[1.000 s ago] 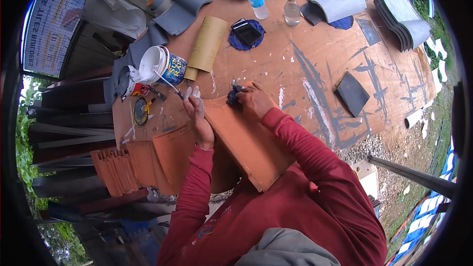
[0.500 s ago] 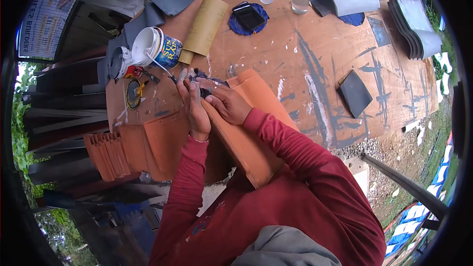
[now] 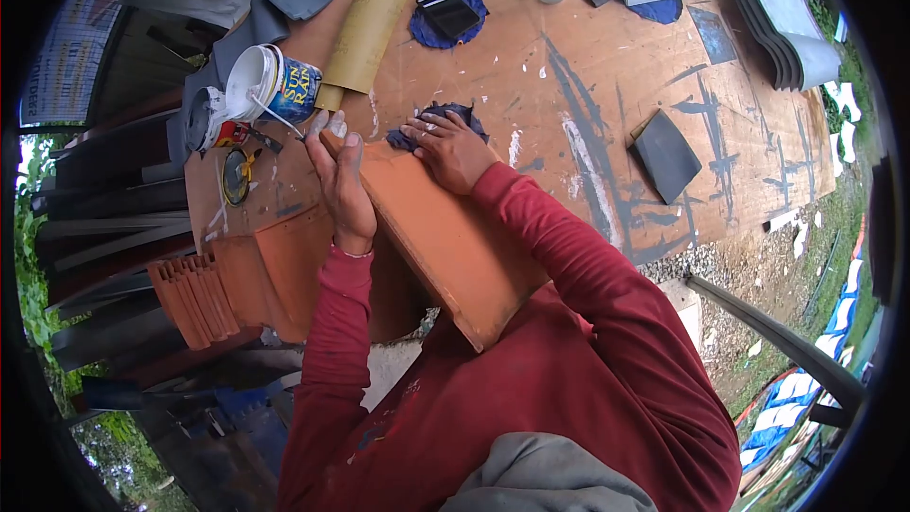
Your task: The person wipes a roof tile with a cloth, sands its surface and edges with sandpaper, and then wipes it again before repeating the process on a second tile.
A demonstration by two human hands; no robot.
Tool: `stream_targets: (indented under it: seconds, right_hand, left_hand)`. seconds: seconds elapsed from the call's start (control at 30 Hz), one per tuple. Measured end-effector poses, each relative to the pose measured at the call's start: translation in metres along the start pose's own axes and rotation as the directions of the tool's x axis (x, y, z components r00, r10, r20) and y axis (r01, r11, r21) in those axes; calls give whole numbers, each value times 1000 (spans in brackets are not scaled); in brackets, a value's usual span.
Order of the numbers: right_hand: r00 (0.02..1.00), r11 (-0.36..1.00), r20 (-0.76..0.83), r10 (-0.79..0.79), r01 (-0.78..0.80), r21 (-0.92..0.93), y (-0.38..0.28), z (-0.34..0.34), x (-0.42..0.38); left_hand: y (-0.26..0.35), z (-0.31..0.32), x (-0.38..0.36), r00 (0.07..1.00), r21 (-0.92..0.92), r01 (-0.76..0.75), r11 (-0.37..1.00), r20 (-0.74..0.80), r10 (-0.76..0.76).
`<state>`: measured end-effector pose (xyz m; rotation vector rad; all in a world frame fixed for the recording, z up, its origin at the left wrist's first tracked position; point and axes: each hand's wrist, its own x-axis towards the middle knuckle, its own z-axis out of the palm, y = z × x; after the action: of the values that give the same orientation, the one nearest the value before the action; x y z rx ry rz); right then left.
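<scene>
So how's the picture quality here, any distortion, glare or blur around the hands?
Head view: strong fisheye, black vignette corners, table edge bowed. Soft daylight, no hard shadows or glare. Left hand, right hand and terracotta roof tile are reasonably sharp.

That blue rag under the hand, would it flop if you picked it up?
Probably floppy: the rag lies crumpled in folds under the right hand. Likely light too. It shouldn't roll or slide, bunched against the tile.
</scene>
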<state>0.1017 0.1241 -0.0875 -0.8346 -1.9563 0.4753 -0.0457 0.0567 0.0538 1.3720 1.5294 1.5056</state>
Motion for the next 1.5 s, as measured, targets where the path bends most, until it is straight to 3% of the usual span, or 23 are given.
stream_targets:
  seconds: [0.07,0.17,0.23,0.37,0.43,0.5,0.53,0.63,0.8,0.87,0.93,1.0,1.03,1.07,1.1,1.2,1.23,1.27,1.3,1.33,1.4,1.43,1.5]
  right_hand:
    - [995,993,-62,-72,66,-95,3,4,-10]
    - [968,999,252,12,-20,28,8,-52,-17]
    - [532,917,812,240,-400,-9,-19,-125,17]
    - [698,875,583,417,-481,-51,-12,-104,18]
    - [941,899,289,174,-272,344,-1,-50,-8]
    - [941,968,307,146,-199,151,-10,-43,-26]
    - [935,994,336,113,-106,-38,-16,-42,-39]
    - [880,981,457,130,-180,68,-33,-89,-93]
    - [688,972,725,-28,-150,180,-68,-220,-178]
    - [564,941,804,188,-338,17,-77,-257,-184]
    - [745,912,590,311,-410,36,-73,-264,-176]
    - [771,750,407,490,-611,253,-66,-249,-156]
    - [729,538,410,549,-683,495,-65,-233,-141]
    - [681,268,430,592,-670,693,-67,-209,-121]
    - [781,167,322,535,-472,866,-69,-176,-93]
    - [838,-198,360,410,-303,932,-69,-81,-33]
    - [840,-215,401,365,-343,915,-67,-38,-23]
    - [913,253,280,297,-357,899,-70,-22,-19]
    - [914,383,238,327,-359,851,-87,-28,-23]
    - [925,426,207,317,-334,841,-95,-32,-33]
    - [926,465,273,263,-369,805,-99,-67,-72]
    - [928,493,267,261,-366,789,-104,-89,-96]
    - [931,601,281,234,-365,711,-122,-134,-149]
  left_hand:
    - [2,-2,1,1000,-33,8,999,24,-7]
    - [-4,-10,-1,1000,-20,17,1000,8,-17]
    - [-5,-10,1,1000,-30,9,999,2,-9]
    - [-6,4,5,999,-7,-34,999,-4,34]
    - [-15,10,10,987,181,-160,970,18,159]
    - [-19,4,16,897,526,-437,730,194,397]
    - [-21,5,14,899,518,-435,737,203,388]
    - [1,18,10,997,13,-73,997,-21,73]
    - [-3,10,6,999,-81,-13,997,-35,10]
    - [-4,13,8,999,-83,-19,996,-44,15]
    - [-6,17,12,999,-119,-26,993,-27,22]
    - [-9,18,14,999,-146,-35,989,-12,34]
    - [-10,19,17,998,-96,-51,994,-26,48]
    - [-11,18,18,997,-42,-66,997,-37,65]
    - [-13,15,19,997,-31,-76,997,-14,75]
    - [-25,7,28,961,173,-267,948,124,248]
    - [-26,5,33,990,-7,-116,993,86,116]
    - [-27,2,34,997,-184,43,982,66,-32]
    - [-26,1,26,925,280,-366,888,214,314]
    - [-24,1,28,921,283,-371,884,231,313]
    - [-19,3,25,999,-194,20,981,52,-10]
    - [-13,3,22,993,-254,120,960,50,-111]
    - [-29,-7,25,999,-97,-1,995,35,5]
